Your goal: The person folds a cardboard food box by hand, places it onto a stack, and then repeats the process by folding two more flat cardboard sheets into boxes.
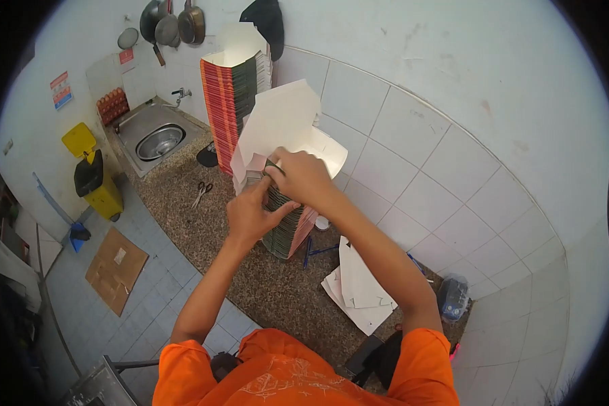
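At the counter, both of my hands work on the top cardboard box (277,111) of a nested stack (281,233) with dark green and pink edges. Its large white flap stands raised behind my fingers. My right hand (303,177) is closed on the front corner of this box, at a small folded tab. Just below and to the left, my left hand (247,213) pinches the same corner, its thumb lying along the stack's side. My fingers partly hide the tab. A taller stack of red and green boxes (218,101) rises behind.
Scissors (201,193) lie on the granite counter (183,210) to the left. Flat white card pieces (358,287) and a blue pen (308,252) lie nearer me. Beyond are a steel sink (161,141), an egg tray (113,106) and a yellow bin (101,186). The tiled wall (426,169) bounds the right.
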Available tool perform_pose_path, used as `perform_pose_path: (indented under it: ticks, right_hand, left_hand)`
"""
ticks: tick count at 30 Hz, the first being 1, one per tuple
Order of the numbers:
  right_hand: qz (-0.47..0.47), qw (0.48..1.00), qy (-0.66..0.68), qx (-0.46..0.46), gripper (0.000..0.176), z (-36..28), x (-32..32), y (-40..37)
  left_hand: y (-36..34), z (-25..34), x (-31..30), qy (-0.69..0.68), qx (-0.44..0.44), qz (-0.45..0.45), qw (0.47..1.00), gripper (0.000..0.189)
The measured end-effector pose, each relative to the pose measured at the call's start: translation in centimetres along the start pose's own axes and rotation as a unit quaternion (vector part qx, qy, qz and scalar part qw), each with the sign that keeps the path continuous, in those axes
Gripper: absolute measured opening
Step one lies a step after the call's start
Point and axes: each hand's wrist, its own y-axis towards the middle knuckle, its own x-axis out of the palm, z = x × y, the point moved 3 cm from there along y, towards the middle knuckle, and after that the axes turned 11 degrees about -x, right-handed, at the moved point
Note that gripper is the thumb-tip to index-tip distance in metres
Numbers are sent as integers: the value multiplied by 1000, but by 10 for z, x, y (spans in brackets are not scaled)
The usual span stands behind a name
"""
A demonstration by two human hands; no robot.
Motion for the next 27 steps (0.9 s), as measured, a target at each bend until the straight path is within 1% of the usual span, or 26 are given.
perform_pose_path:
  ticks: [2, 3, 4, 5, 6, 7, 8, 9, 10, 11, 12, 13, 14, 15, 16, 17, 18, 19, 20, 21, 22, 23, 25, 27]
  right_hand:
    - [-1, 997, -54, -47, 25, 0, 19, 12]
    - [-13, 996, -62, -67, 23, 0, 22, 14]
    - [-11, 996, -63, -67, 23, 2, 26, 15]
    - [-9, 993, -64, -96, 24, 2, 30, 15]
    - [-9, 990, -67, -124, 25, 2, 34, 14]
    - [-10, 990, -68, -120, 25, -3, 34, 12]
    - [-34, 994, -54, -86, 26, -7, 37, 10]
    - [-56, 996, -41, -52, 29, -8, 36, 8]
    - [-53, 997, -42, -49, 29, -6, 33, 8]
    - [-75, 997, 1, -25, 34, -4, 31, 7]
    - [-95, 995, 44, -1, 40, -1, 30, 7]
    - [-91, 995, 44, 1, 40, 5, 28, 9]
    - [-56, 997, 37, 25, 45, 15, 24, 12]
    - [-23, 998, 30, 47, 49, 27, 18, 18]
    - [36, 994, -1, 103, 51, 47, 12, 28]
    - [100, 990, -51, 81, 49, 66, -1, 33]
    - [171, 977, -107, 74, 45, 86, -6, 37]
    - [107, 986, -74, 109, 51, 109, -7, 43]
    - [109, 985, -74, 110, 51, 137, 4, 52]
    - [34, 991, 0, 132, 55, 173, 30, 60]
    - [-40, 985, 75, 153, 60, 174, 33, 60]
    - [-38, 984, 76, 156, 60, 175, 30, 59]
    - [-91, 978, 76, 174, 66, 169, 24, 54]
    - [-104, 975, 89, 173, 65, 164, 23, 51]
  left_hand:
    - [-2, -7, 5, 3, -34, 12, 999, 77]
    - [-3, -9, 6, 5, -31, 12, 999, 77]
    - [-4, -12, 5, -4, -35, 22, 999, 81]
    - [-4, -14, 7, -15, -41, 32, 999, 86]
    - [-4, -16, 12, -19, -41, 32, 998, 86]
    - [-5, -20, 18, -58, -50, 30, 997, 89]
    - [-7, -22, 23, -96, -57, 24, 993, 93]
    - [-9, -22, 29, -97, -52, 19, 994, 93]
    - [-10, -20, 31, -136, -35, 33, 990, 95]
    - [-12, -18, 31, -174, -19, 46, 984, 96]
    - [-17, -16, 32, -173, -15, 44, 984, 96]
    - [-24, -9, 30, -186, -13, 57, 981, 92]
    - [-26, -4, 28, -200, -11, 69, 977, 87]
    - [-23, 1, 25, -200, -8, 68, 977, 87]
    - [-22, 14, 17, -116, 84, 99, 985, 76]
    - [-23, 23, 14, -30, 172, 128, 976, 65]
    - [-24, 22, 18, -30, 171, 124, 977, 65]
    - [-22, 21, 24, -36, 182, 90, 978, 59]
    - [-20, 22, 30, -41, 196, 58, 978, 54]
    - [-19, 21, 32, -41, 200, 57, 977, 54]
    - [-22, 20, 33, -40, 199, 73, 977, 51]
    - [-24, 18, 35, -38, 196, 87, 976, 48]
    - [-25, 13, 42, -33, 203, 93, 974, 46]
    - [-30, 11, 46, -27, 207, 92, 974, 44]
